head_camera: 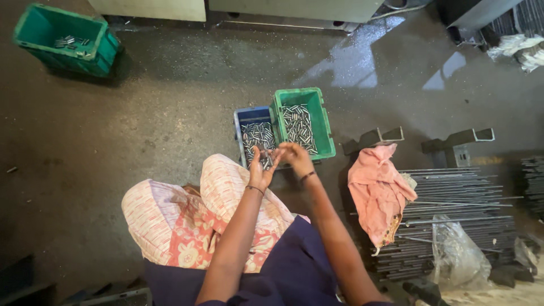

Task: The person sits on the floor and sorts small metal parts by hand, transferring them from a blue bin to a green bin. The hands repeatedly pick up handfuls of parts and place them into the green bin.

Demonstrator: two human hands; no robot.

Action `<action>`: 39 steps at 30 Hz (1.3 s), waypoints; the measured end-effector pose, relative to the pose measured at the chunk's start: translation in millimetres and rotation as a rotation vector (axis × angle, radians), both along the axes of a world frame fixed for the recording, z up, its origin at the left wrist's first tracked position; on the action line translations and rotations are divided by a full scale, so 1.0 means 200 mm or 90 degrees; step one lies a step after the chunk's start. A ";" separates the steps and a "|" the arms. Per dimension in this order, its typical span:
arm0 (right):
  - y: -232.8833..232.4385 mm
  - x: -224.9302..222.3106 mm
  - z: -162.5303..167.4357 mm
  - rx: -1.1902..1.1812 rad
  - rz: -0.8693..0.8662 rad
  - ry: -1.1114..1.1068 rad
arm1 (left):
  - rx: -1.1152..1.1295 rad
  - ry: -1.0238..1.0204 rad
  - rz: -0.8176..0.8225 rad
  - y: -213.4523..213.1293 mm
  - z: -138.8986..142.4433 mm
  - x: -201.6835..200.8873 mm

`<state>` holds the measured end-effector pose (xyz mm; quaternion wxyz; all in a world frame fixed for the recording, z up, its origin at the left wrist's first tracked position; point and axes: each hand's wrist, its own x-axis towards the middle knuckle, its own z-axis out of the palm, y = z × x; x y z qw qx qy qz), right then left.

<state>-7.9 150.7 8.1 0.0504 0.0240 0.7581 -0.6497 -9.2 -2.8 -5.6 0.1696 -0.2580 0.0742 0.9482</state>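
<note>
- A handful of small metal pins (266, 158) is cupped in the left hand (259, 170), whose fingers are curled up around them.
- The right hand (294, 157) is held just beside the left, its fingertips bent in towards the pins; whether a pin is pinched between them cannot be told.
- Both hands are raised just above the near edge of a blue crate (245, 116), in which a layer of like pins is seen.
- A green crate (323, 127) is set touching the blue one on its right side, and it too is partly filled with pins.
- A second green crate (34, 31) is seen well apart at the far left, with a few pins inside.
- A pink cloth (377, 190) is draped over the end of a stack of dark metal rods (459, 192) to the right.
- A crumpled clear plastic bag (456, 255) is lying on the rods.
- The grey concrete floor (170, 102) is wet in patches farther off.
</note>
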 end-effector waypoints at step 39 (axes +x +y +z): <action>0.05 0.08 -0.04 -0.293 -0.056 -0.156 | 0.015 0.185 -0.181 0.02 -0.04 0.01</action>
